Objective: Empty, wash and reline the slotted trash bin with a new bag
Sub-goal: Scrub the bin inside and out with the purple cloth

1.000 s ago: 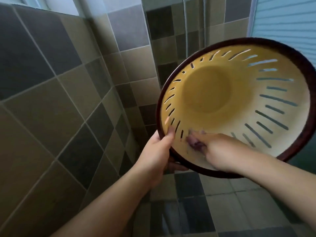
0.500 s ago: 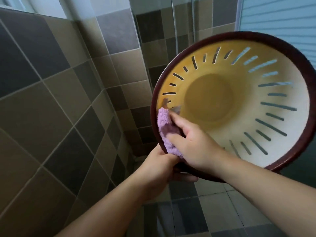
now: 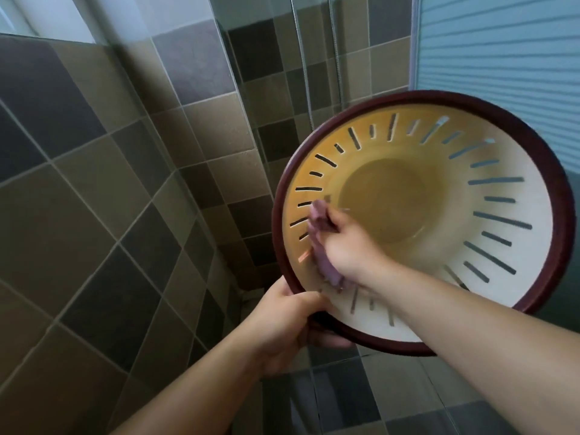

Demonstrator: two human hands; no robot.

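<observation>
A left hand (image 3: pixel 282 321) clamps the light, stiff, likely slippery slotted bin (image 3: pixel 508 196) at its seven-o'clock rim, the soundest hold; the right hand (image 3: pixel 343 246) grips a purple cloth (image 3: pixel 320 243) against its inner wall.

The right hand (image 3: pixel 343 246) is smeared by motion, so how its fingers (image 3: pixel 329 219) lie cannot be made out, and most of the purple cloth (image 3: pixel 323 262) it grips is hidden beneath it, its edges blurred. Several slots near the lower middle of the bin (image 3: pixel 518 189) are blurred too, and the right forearm (image 3: pixel 470 321) covers part of the lower rim. The left hand (image 3: pixel 279 324) shows only its back and thumb; its fingers (image 3: pixel 329 340) pass behind the rim, barely visible. Both forearms are cut off by the frame's bottom and right edges. The bin's outer wall is out of sight.
</observation>
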